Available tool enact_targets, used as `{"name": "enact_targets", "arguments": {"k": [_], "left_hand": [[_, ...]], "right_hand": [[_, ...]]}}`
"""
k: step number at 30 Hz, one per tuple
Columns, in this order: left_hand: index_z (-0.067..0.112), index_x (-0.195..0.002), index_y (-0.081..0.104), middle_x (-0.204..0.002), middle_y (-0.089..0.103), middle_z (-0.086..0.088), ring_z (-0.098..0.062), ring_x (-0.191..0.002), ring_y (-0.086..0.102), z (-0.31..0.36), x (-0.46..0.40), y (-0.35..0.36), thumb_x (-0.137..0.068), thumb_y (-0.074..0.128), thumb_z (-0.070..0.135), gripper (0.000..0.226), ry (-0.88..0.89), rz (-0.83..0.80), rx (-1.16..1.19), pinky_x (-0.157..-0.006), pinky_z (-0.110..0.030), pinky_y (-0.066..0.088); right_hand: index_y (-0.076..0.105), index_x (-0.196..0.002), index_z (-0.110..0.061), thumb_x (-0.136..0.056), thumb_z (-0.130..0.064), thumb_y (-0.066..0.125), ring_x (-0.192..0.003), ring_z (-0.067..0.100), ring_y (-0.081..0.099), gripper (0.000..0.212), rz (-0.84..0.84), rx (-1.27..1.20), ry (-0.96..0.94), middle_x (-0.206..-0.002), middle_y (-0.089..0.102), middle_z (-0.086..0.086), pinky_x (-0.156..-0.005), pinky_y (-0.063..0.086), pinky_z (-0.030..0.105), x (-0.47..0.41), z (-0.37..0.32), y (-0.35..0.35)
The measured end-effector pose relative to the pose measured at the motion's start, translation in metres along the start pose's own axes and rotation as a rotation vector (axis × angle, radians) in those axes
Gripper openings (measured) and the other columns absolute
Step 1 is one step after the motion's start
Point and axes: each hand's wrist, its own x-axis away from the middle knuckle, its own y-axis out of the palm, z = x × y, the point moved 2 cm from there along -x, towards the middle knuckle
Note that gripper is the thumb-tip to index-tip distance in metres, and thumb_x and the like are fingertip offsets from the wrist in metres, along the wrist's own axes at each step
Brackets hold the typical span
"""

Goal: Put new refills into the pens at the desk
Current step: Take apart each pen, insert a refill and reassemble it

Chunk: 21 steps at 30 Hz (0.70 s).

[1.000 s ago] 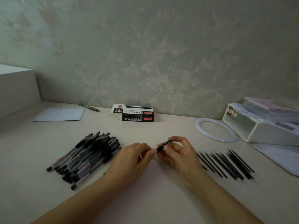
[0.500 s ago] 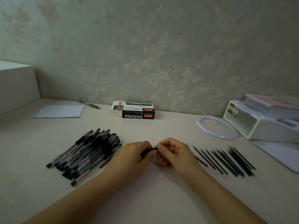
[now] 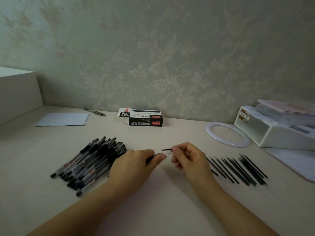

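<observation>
Left hand (image 3: 134, 165): fingers curled round a pen barrel (image 3: 154, 155) near the desk (image 3: 170, 210) middle | Right hand (image 3: 189, 157): pinches a thin refill (image 3: 166, 149), tip toward the barrel, apart from it | Pens (image 3: 90, 162): heaped toward left edge | Refills (image 3: 238, 169): rowed toward right edge

Desk (image 3: 162, 210): pale, smooth, matt laminate look. Wall (image 3: 153, 57): matt wallpaper, faint embossed leaf pattern. Pens (image 3: 88, 160): clear glossy plastic barrels, black caps. Refills (image 3: 238, 169): thin black plastic, slight sheen. Refill box (image 3: 144, 119): printed cardboard, satin. Sheet (image 3: 63, 119): matt paper. Ring (image 3: 227, 134): glossy white plastic. Organiser (image 3: 276, 137): smooth white plastic.
</observation>
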Motion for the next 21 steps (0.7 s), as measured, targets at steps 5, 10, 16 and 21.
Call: {"name": "enact_targets", "arguments": {"k": [5,10,16,21], "left_hand": [[0.028,-0.071,0.033,-0.052,0.045,0.003,-0.01,-0.05,0.046,0.0007,-0.0005,0.0004,-0.077,0.017,0.08,0.054,-0.022,-0.036,-0.016,-0.044,-0.028,0.027],[0.028,-0.092,0.032,-0.059,0.04,0.009,-0.01,-0.053,0.042,-0.0033,-0.0001,0.0,-0.093,0.043,0.048,0.024,-0.003,-0.054,-0.006,-0.046,-0.028,0.029],[0.021,-0.099,0.044,-0.093,0.056,0.006,-0.017,-0.08,0.054,-0.003,-0.0018,-0.0028,-0.095,0.041,0.027,0.008,0.008,-0.088,-0.063,-0.065,-0.033,0.046],[0.022,-0.102,0.048,-0.096,0.054,0.006,-0.016,-0.085,0.053,-0.002,-0.0004,-0.0028,-0.096,0.04,0.03,0.013,0.035,-0.059,-0.057,-0.07,-0.034,0.047]], "right_hand": [[0.063,-0.09,-0.02,-0.092,-0.018,0.065,-0.074,0.008,0.069,0.004,0.176,0.089,-0.043,-0.081,0.074,-0.001,-0.069,0.055,0.019,-0.0032,0.0071,-0.0048],[0.058,-0.084,-0.029,-0.086,-0.013,0.068,-0.074,0.001,0.063,0.019,0.112,0.48,-0.143,-0.082,0.068,-0.012,-0.063,0.047,0.01,-0.0018,0.0086,-0.0011],[0.062,-0.081,-0.026,-0.083,-0.015,0.067,-0.074,0.003,0.06,0.012,0.005,0.704,-0.179,-0.078,0.066,-0.01,-0.068,0.049,0.021,0.0008,0.0081,0.0005],[0.065,-0.078,-0.024,-0.083,-0.019,0.067,-0.08,0.003,0.058,0.007,-0.012,0.729,-0.212,-0.079,0.064,-0.013,-0.071,0.049,0.025,0.0012,0.0087,0.0034]]}}
